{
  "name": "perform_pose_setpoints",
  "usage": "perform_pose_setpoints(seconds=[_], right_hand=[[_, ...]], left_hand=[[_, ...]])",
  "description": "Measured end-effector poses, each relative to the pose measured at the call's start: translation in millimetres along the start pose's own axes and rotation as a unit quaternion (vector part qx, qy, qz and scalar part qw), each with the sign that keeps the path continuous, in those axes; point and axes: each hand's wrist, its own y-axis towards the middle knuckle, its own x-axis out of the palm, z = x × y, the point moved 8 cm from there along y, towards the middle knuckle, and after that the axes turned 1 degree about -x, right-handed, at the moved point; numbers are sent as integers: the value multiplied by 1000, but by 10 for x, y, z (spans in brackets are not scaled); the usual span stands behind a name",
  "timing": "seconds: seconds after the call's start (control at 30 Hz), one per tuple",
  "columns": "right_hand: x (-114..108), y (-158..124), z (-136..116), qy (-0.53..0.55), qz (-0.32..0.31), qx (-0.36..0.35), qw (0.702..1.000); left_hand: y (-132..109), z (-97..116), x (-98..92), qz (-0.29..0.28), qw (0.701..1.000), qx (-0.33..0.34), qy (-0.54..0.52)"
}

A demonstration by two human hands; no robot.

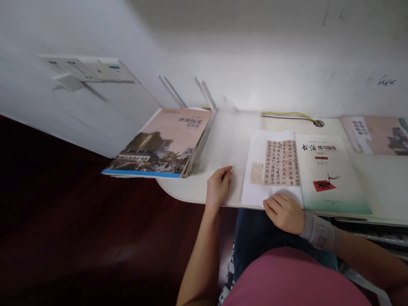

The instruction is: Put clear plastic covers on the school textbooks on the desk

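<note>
A calligraphy workbook (331,178) lies on the white desk, its pale green front cover up and a red paper picture on it. Directly to its left is a white page (253,148) printed with columns of brush writing; I cannot tell whether the two are joined. My right hand (285,212), with a grey band at the wrist, has its fingers curled over the lower edge of the page, its thumb hidden. Left of the page, my left hand (219,187) rests at the desk's front edge, fingers loosely bent inward with nothing visible in them.
A stack of history atlases (159,144) sits at the desk's rounded left end, overhanging its edge. Another history book (379,135) lies at the right. Behind are a cable hole (318,123) with a yellow cable and a wall socket panel (92,70) with a plug.
</note>
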Motion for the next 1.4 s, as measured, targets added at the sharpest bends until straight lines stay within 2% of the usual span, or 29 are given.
perform_pose_setpoints(seconds=[0.07, 0.13, 0.2, 0.27, 0.37, 0.47, 0.53, 0.6, 0.77, 0.87, 0.97, 1.1, 1.23, 1.33, 1.4], right_hand=[[-7, 19, 36, 44, -23, 25, 998], [-88, 38, 219, 102, -30, 54, 993], [-171, 36, 624, 141, -23, 117, 983], [-144, -32, 1210, 142, -24, 229, 963], [116, -187, 1940, 142, -30, 354, 924], [501, -295, 2223, 141, -65, 418, 895], [678, -309, 2197, 122, -99, 427, 890], [752, -290, 2108, 97, -127, 419, 894], [729, -247, 2029, 55, -149, 405, 901], [726, -240, 2047, 55, -151, 395, 904], [706, -232, 1946, 71, -145, 370, 915], [602, -265, 1538, 77, -143, 336, 928], [415, -316, 1064, 67, -121, 322, 937], [359, -287, 747, 78, -137, 254, 954], [350, -264, 604, 84, -152, 211, 962]], left_hand=[[-3, -6, 0, -1, 1000, -1, -1], [-5, -12, -1, 0, 1000, -1, -1], [-5, -17, -3, 1, 1000, 1, 0], [-3, -26, -4, 2, 1000, 2, 0], [6, -50, -5, 4, 1000, -1, -5], [16, -74, -10, 3, 1000, -10, -5], [20, -77, -17, 3, 1000, -15, -1], [23, -69, -29, 3, 1000, -16, 1], [36, -111, -63, 4, 998, -30, -46], [48, -170, -104, 29, 992, -43, -115], [50, -206, -106, 42, 980, -58, -187], [30, -149, -79, 25, 979, -54, -193], [-28, -90, -49, -21, 979, -54, -195], [-71, -80, -17, -76, 966, -91, -230], [-79, 3, -16, -107, 951, -109, -269]])
